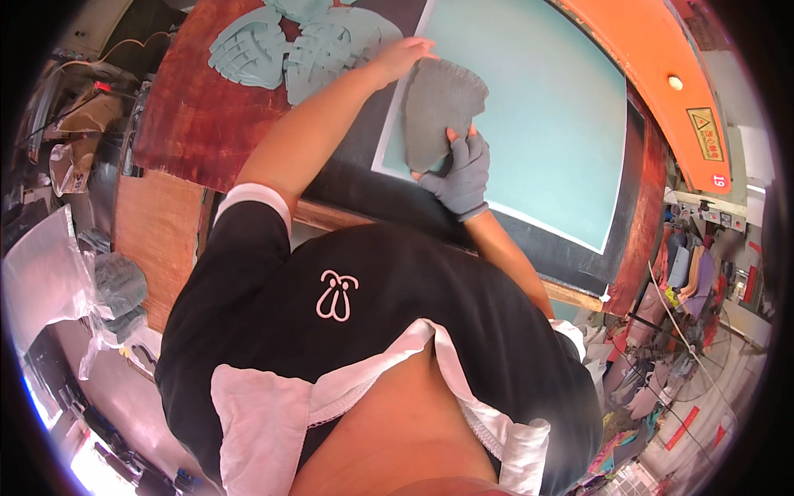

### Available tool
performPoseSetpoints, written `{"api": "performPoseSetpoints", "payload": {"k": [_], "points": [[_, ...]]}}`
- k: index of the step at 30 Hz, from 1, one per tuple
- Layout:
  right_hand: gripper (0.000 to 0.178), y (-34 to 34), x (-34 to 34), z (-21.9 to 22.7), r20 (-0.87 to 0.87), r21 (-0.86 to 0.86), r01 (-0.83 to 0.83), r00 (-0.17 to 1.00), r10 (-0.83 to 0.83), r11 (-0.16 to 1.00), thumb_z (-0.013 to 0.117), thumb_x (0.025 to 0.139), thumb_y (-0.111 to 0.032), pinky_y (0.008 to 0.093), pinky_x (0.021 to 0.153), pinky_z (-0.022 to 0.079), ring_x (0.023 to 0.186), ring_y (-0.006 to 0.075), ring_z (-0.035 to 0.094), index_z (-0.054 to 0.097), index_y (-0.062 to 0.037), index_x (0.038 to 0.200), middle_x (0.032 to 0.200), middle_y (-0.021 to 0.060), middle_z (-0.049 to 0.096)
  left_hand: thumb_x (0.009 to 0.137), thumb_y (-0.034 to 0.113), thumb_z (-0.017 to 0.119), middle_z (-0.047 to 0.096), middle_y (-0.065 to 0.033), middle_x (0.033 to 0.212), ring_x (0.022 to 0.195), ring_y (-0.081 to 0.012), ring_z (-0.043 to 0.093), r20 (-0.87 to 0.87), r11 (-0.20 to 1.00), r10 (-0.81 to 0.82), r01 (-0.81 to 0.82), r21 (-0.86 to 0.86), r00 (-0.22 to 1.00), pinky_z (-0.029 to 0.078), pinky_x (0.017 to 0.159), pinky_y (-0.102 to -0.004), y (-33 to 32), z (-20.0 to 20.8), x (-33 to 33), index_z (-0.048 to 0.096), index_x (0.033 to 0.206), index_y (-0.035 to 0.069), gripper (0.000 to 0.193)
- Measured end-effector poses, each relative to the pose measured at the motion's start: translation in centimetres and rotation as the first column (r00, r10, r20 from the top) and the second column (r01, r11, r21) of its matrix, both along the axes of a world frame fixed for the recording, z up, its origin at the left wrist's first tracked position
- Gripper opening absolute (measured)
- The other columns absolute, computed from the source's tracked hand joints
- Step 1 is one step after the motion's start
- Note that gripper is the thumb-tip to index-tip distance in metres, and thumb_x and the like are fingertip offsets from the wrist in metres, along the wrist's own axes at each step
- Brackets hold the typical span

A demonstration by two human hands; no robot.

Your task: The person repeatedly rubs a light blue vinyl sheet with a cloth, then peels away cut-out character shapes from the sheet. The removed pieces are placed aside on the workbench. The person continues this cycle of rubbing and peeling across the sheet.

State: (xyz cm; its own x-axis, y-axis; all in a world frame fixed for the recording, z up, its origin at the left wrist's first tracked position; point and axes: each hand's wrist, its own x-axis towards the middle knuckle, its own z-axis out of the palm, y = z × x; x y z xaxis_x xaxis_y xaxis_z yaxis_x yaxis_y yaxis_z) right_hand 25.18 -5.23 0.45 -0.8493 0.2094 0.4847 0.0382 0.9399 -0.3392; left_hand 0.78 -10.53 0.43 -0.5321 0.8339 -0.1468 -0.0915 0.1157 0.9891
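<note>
Beside L hand (404, 61): teal sole-shaped pcs (327, 50)

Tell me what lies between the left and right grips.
A gray piece lies between the left grip and gloved right grip, shown in the head view.

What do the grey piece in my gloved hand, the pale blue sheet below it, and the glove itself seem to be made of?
Grey piece: perhaps foam or felt; its face looks matte and finely textured, its right edge ragged.
Pale blue sheet: possibly foam or rubber, judging by its smooth, even face.
Glove: probably stretchy knit fabric; dull, hugging the fingers closely.
</note>
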Motion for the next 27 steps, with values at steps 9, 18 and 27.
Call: {"api": "performPoseSetpoints", "payload": {"k": [9, 18, 27], "points": [[0.065, 1.6, 10.6, 0.6, -0.015, -0.006, 0.096, 0.995, -0.096, 0.995, 0.077, 0.070, -0.026, 0.0409, 0.091, 0.041, 0.107, 0.0345, 0.050, 0.047, -0.0029, 0.122, 0.121, 0.0164, 0.051, 0.096, 0.028, 0.046, 0.057, -0.0078, 0.120, 0.117, -0.0192, 0.048, -0.316, 0.959, 0.284, -0.262, 0.109, 0.905, 0.037, 0.098, -0.0317, -4.8, 0.7, 2.8, 0.046, 0.129, 0.004, 0.041], [0.014, 2.4, 18.7, -2.3, -0.057, 0.112, 0.470, 0.883, -0.466, 0.876, 0.065, 0.074, -0.013, 0.0405, 0.064, 0.043, 0.071, 0.0311, 0.054, 0.057, -0.0059, 0.082, 0.077, 0.0105, 0.055, 0.072, 0.009, 0.068, 0.051, -0.0051, 0.069, 0.065, -0.0252, 0.050, -0.890, 0.989, 0.141, -0.019, 0.147, 0.433, 0.041, 0.059, -0.0370, -18.8, -3.5, 12.3, 0.060, 0.076, 0.007, 0.009], [0.014, 2.2, 17.6, -2.6, -0.252, 0.037, 0.554, 0.810, -0.529, 0.832, 0.066, 0.075, -0.016, 0.0415, 0.055, 0.044, 0.062, 0.0307, 0.054, 0.054, -0.0100, 0.068, 0.068, 0.0093, 0.055, 0.075, 0.016, 0.068, 0.049, -0.0057, 0.066, 0.063, -0.0264, 0.050, -0.969, 0.979, 0.167, -0.147, 0.141, 0.181, 0.042, 0.056, -0.0380, -18.5, -4.0, 12.4, 0.055, 0.063, 0.009, 0.019]]}}
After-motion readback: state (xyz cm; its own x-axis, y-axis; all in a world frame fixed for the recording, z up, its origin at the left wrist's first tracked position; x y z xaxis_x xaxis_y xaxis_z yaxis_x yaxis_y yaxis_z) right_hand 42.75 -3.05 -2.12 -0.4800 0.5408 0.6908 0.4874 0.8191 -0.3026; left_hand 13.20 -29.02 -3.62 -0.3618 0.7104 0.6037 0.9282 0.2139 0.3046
